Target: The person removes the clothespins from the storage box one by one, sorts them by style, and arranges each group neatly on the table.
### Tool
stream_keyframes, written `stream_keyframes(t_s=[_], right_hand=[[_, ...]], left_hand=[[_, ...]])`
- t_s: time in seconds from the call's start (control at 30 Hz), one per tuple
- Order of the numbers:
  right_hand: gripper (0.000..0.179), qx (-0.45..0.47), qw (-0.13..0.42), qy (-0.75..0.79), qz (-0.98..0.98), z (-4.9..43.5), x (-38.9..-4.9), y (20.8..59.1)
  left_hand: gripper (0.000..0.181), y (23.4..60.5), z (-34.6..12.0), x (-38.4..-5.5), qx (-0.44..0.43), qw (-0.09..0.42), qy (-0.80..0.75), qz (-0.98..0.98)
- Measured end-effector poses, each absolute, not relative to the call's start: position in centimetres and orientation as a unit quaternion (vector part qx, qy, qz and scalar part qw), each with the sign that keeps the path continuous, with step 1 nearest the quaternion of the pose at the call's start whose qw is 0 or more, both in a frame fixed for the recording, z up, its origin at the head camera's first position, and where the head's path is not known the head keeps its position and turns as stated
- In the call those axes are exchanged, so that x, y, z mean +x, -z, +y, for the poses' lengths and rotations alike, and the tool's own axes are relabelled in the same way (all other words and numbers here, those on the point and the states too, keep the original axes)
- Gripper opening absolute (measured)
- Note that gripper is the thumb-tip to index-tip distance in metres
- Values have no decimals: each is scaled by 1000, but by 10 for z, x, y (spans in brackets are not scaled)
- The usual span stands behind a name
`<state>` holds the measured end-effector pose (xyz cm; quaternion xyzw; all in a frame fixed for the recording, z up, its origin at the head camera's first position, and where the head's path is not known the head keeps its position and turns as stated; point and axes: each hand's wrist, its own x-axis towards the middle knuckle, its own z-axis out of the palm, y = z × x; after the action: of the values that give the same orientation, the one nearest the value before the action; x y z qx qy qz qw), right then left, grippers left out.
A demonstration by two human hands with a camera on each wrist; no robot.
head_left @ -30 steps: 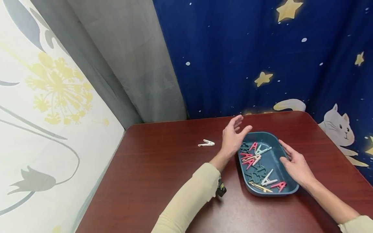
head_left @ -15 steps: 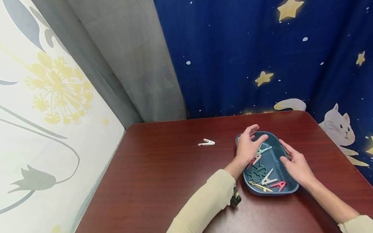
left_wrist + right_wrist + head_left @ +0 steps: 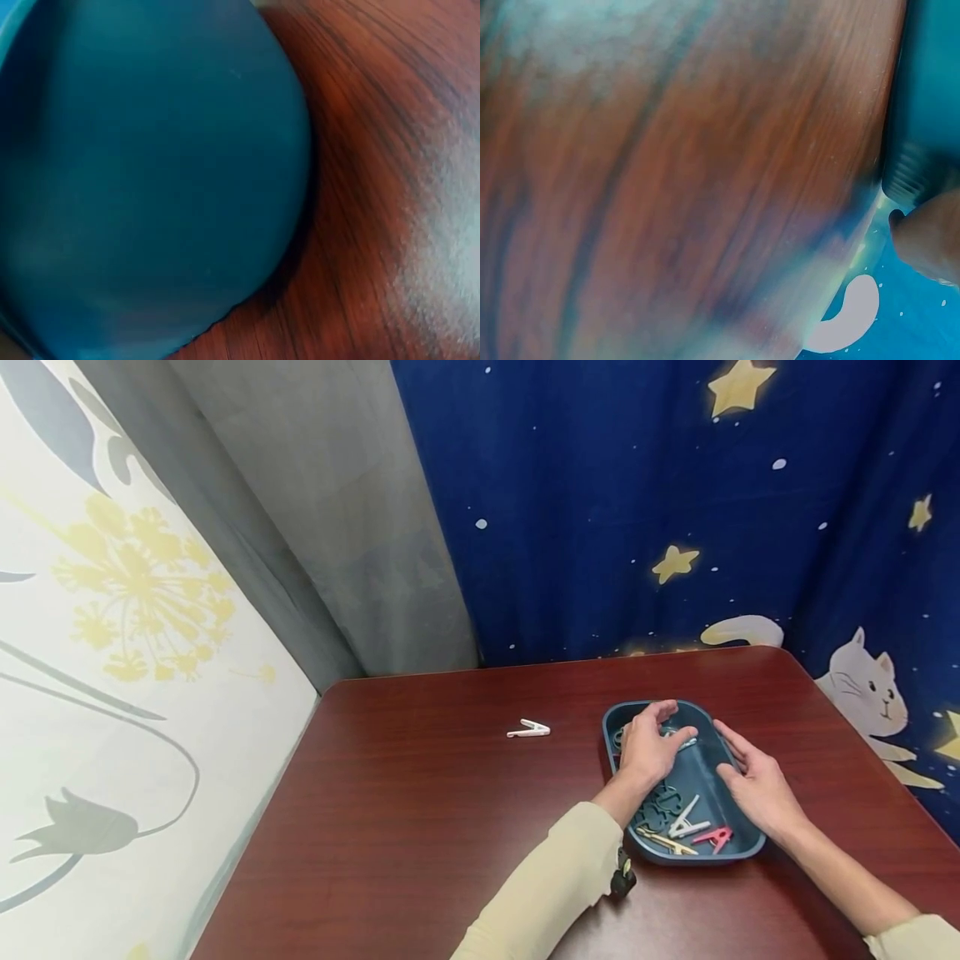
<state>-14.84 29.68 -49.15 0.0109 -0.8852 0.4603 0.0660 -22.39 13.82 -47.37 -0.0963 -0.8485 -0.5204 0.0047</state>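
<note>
A dark blue plastic basket (image 3: 701, 789) stands at the right of the table in the head view. My right hand (image 3: 761, 789) holds its right rim, thumb over the inside and fingers along the outer wall. Over the basket's far left part is my left hand (image 3: 649, 747), thumb apart and fingers loosely bent, hiding some of the clips below. In the near end lie a white clothespin (image 3: 686, 822), a pink clothespin (image 3: 716, 837), a pale yellow clothespin (image 3: 667, 842) and dark green shaped clips (image 3: 658, 807). The basket's outer wall (image 3: 165, 150) fills much of the left wrist view.
One white clothespin (image 3: 528, 729) lies alone on the reddish-brown table (image 3: 420, 810), left of the basket. Behind the table hang a grey curtain (image 3: 345, 527) and a blue curtain with stars (image 3: 585, 485). A white patterned panel (image 3: 150, 735) stands at the left.
My left hand has moved right and nearer, from beside the basket's far left corner to over its inside. The right hand has kept its place on the rim.
</note>
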Motion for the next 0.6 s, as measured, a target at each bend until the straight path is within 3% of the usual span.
stream_keyframes(t_s=[0.6], right_hand=[[62, 16, 79, -461, -884, 298, -149, 493]], left_hand=[[31, 475, 140, -227, -108, -42, 419, -900]])
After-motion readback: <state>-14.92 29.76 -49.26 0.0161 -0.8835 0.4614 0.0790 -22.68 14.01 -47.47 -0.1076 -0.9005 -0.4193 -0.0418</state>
